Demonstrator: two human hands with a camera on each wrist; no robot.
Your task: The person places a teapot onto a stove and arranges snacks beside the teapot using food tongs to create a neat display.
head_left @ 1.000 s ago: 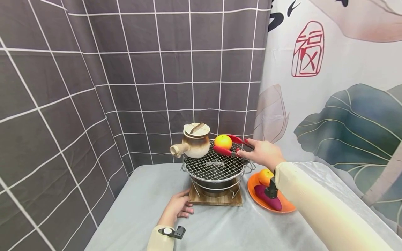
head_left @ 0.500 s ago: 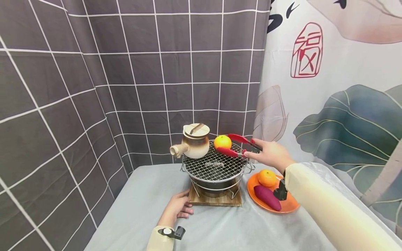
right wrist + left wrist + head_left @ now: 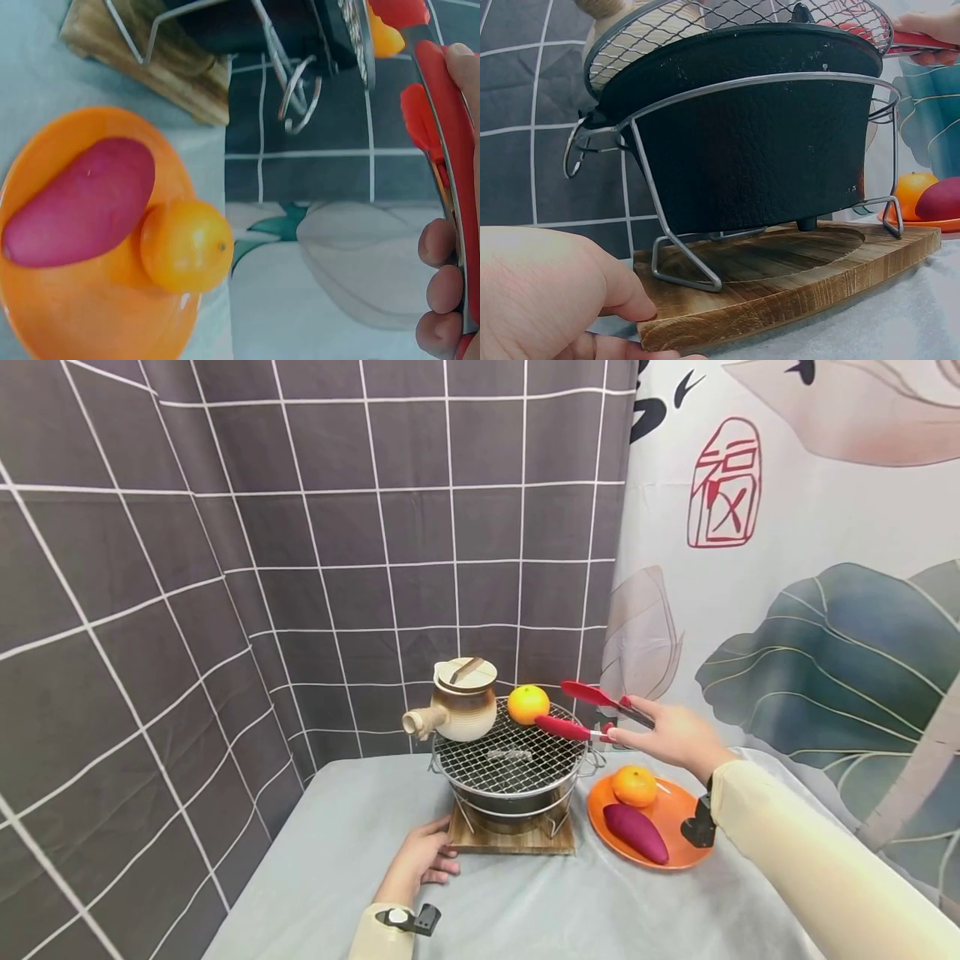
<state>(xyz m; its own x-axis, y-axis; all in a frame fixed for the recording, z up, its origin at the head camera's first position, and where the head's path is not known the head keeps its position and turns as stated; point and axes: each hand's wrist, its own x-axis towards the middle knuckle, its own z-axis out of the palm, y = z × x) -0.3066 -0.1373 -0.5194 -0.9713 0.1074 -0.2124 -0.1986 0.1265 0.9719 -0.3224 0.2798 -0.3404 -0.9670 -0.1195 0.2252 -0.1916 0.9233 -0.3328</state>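
Note:
My right hand (image 3: 678, 737) grips a pair of red-tipped tongs (image 3: 564, 727), spread apart over the right side of the grill. An orange mandarin (image 3: 528, 704) sits on the wire mesh (image 3: 510, 774), just left of the tong tips. Beside it stands a lidded clay teapot (image 3: 471, 717) with a side handle pointing left. Below, my left hand (image 3: 422, 858) pinches the left front corner of the wooden board (image 3: 795, 289) that carries the black stove (image 3: 757, 150), with a fingertip on top and others at its lower edge.
To the right of the stove, an orange plate (image 3: 678, 806) holds a second mandarin (image 3: 187, 246) and a purple sweet potato (image 3: 82, 202). A wire ring handle (image 3: 300, 101) juts from the stove's side. Behind the table (image 3: 337, 810) hang a grey checked curtain (image 3: 337, 527) and a printed white one.
The tongs have spread and drawn back to the right, leaving the mandarin on the mesh. My right hand moved right with them; my left hand stays at the board.

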